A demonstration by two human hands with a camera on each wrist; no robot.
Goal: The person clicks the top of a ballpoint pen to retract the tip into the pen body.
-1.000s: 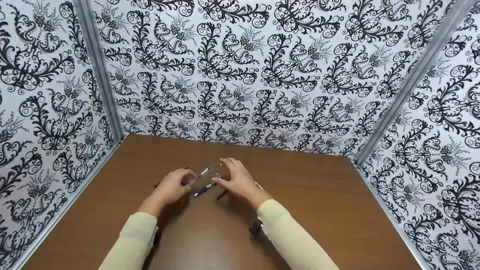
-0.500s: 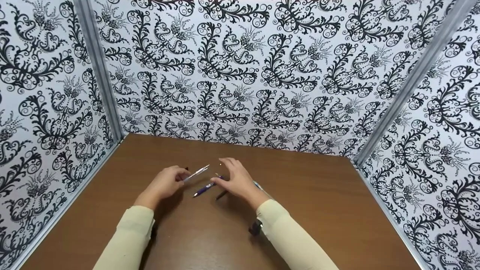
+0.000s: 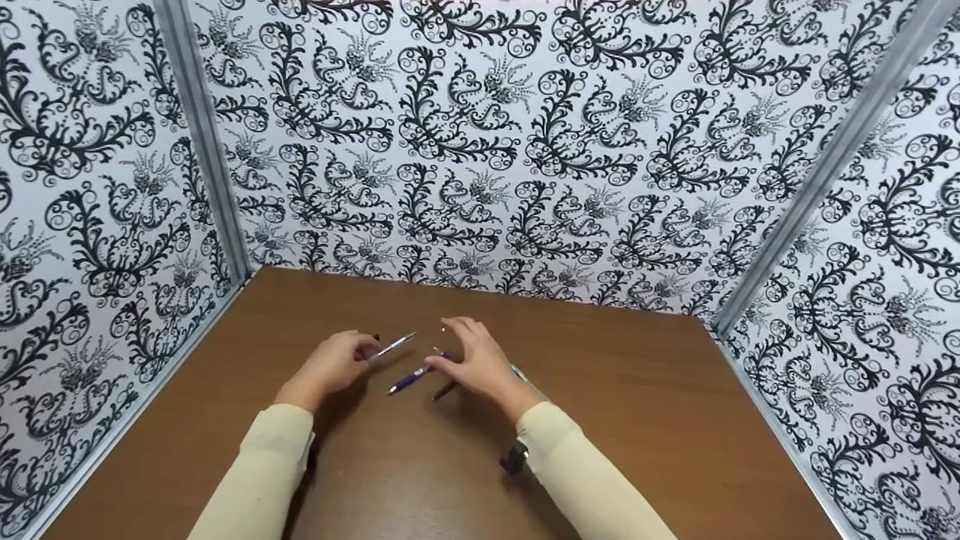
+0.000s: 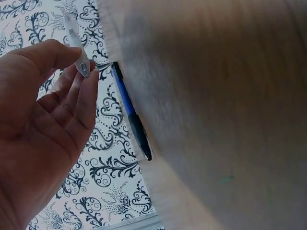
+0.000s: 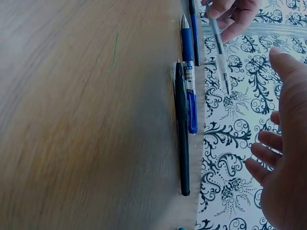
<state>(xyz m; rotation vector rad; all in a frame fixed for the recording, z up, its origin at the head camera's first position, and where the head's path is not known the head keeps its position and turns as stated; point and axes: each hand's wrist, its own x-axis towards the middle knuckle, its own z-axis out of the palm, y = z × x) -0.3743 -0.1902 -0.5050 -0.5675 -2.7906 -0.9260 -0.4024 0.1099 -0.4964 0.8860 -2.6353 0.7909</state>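
My left hand (image 3: 334, 364) pinches a clear pen (image 3: 392, 346) between thumb and fingers, above the table. In the right wrist view the clear pen (image 5: 220, 52) slants down from those fingers. My right hand (image 3: 480, 360) hovers with fingers spread and nothing in them. Below it lie a blue pen with a white label (image 5: 188, 62) and a black pen (image 5: 182, 124), side by side. A pen with a blue barrel and black grip (image 4: 127, 100) rests on the table near my left hand. Part of a light-coloured pen (image 3: 517, 372) shows beside my right wrist, mostly hidden.
The brown wooden table (image 3: 615, 420) runs back to patterned black-and-white walls (image 3: 480, 150) on three sides. Grey metal strips (image 3: 817, 172) line the corners. A dark object (image 3: 514, 457) sits at the right sleeve's cuff.
My left hand has drawn left with the clear pen, away from my right hand, then stayed nearly still. The right hand and the pens on the table have hardly moved.
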